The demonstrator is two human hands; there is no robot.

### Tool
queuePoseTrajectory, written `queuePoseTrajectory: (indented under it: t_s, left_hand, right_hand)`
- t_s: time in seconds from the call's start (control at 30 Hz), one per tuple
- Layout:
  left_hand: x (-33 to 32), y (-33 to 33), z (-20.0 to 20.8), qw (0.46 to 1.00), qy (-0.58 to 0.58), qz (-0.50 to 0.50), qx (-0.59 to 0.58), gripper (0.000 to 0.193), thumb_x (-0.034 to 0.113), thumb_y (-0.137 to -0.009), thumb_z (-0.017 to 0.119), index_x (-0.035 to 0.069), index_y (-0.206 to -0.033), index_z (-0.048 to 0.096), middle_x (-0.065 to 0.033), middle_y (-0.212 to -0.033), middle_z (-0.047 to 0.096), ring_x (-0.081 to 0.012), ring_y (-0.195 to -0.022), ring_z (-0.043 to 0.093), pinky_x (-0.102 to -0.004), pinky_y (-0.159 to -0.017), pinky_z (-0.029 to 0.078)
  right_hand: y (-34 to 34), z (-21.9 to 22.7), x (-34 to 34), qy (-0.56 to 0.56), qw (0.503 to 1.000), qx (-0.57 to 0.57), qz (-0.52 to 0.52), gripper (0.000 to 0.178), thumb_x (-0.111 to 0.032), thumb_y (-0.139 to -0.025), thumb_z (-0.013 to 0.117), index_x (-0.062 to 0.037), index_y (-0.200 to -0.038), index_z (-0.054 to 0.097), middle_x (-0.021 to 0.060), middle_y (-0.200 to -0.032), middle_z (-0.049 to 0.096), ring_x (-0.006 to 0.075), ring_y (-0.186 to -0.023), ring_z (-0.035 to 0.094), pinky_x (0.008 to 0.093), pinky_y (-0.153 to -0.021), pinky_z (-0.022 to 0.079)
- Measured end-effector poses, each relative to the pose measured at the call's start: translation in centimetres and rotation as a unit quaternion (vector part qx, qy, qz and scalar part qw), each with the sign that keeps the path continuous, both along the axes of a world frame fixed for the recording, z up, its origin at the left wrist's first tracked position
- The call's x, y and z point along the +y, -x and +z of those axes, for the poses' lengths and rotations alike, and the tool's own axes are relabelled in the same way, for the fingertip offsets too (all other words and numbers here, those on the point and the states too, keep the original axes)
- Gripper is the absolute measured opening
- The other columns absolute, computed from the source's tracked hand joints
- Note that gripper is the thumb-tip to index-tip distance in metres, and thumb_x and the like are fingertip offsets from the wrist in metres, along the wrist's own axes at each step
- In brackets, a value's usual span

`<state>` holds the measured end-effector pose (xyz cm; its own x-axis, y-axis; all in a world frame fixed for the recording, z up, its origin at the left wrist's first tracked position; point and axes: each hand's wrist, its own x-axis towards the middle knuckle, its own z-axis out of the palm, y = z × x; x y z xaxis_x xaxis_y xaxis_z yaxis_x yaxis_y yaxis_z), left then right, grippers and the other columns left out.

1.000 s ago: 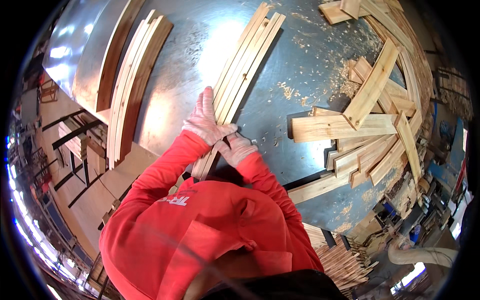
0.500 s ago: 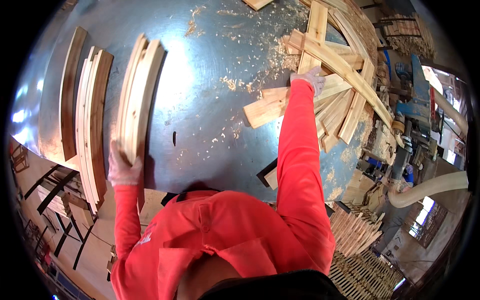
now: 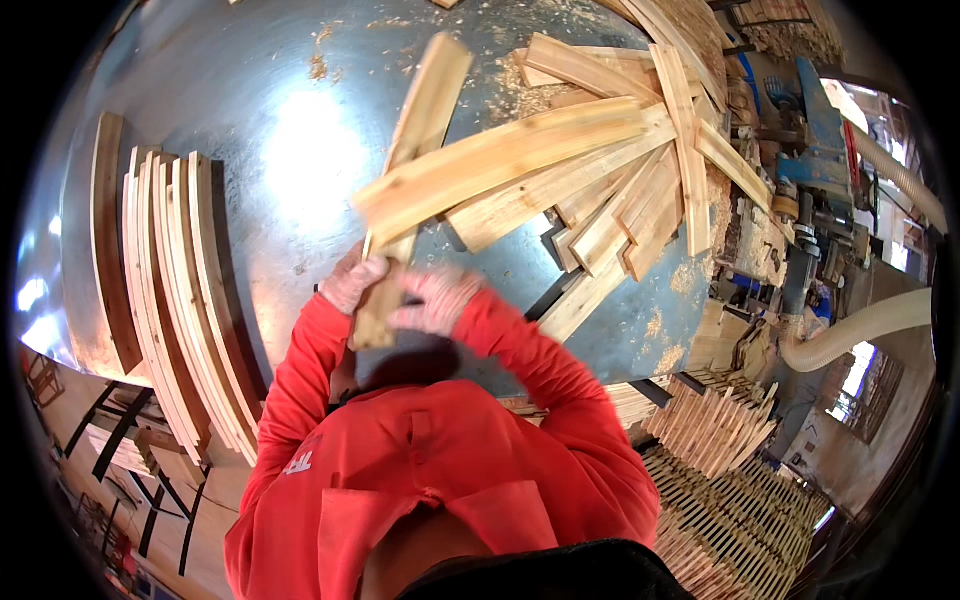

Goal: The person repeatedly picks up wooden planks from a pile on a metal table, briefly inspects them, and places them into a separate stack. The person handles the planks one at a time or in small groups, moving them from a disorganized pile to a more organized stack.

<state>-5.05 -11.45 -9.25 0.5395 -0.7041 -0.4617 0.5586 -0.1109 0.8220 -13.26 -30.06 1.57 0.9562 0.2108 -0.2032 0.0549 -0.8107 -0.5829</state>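
Note:
My left hand [image 3: 352, 284], in a pale glove, grips a wooden plank [image 3: 428, 100] near its lower end, fingers over its edge. This plank lies at a slant, pointing away from me over the metal table. My right hand [image 3: 440, 300], also gloved, is just right of the plank's near end; its fingers are apart and blurred by motion, and nothing shows in them. A second wide plank [image 3: 500, 150] lies across the held one and hides part of its middle. To my left stands a row of boards set on edge [image 3: 180, 290], side by side.
A loose pile of planks [image 3: 650, 190] spreads over the right of the metal table [image 3: 290, 220], among sawdust. Beyond the table's right edge are a blue machine [image 3: 820, 140] and a pale hose [image 3: 870, 330]. Stacked slats [image 3: 715, 420] stand at the lower right.
Two boards from my left hand now stand in the left row, and that hand has moved right onto a plank. My right hand has come back from the pile; planks there have shifted toward me.

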Motion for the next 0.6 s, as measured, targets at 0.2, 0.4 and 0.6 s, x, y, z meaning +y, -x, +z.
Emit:
queuePoseTrajectory:
  t_s: [0.2,0.4,0.6]
  left_hand:
    - [-1.9,1.6,-1.1,0.993,-0.111,-0.048,0.02,0.037,0.013,-0.081,0.064,0.001,-0.115,0.059,-0.0035,-0.102,0.061,-0.0124,-0.088,0.055,-0.0281,-0.08,0.046]
    - [-3.0,1.0,2.2,0.989,-0.059,0.135,0.022,0.04,0.005,-0.081,0.061,-0.002,-0.12,0.059,-0.005,-0.098,0.068,-0.0145,-0.086,0.06,-0.0291,-0.079,0.048]
    - [-6.0,-0.6,5.6,0.966,-0.207,0.117,-0.104,0.051,0.02,-0.086,0.063,-0.001,-0.13,0.051,-0.0144,-0.108,0.065,-0.0201,-0.099,0.059,-0.0305,-0.088,0.047]
  right_hand:
    - [-8.7,1.1,-15.4,0.404,0.891,0.155,0.139,0.111,-0.05,-0.069,0.076,-0.0135,-0.153,0.012,0.021,-0.149,0.032,0.0372,-0.138,0.031,0.0464,-0.117,0.017]
    - [-11.6,2.0,-13.5,0.117,0.966,0.197,-0.122,0.091,-0.043,-0.069,0.079,-0.0051,-0.138,0.034,0.0184,-0.116,0.061,0.0322,-0.109,0.059,0.0437,-0.095,0.044]
    - [-13.1,-8.8,-10.5,-0.287,0.8,0.102,-0.517,0.089,-0.062,-0.07,0.072,-0.0006,-0.129,0.046,0.0129,-0.099,0.068,0.0349,-0.084,0.065,0.0428,-0.08,0.05]
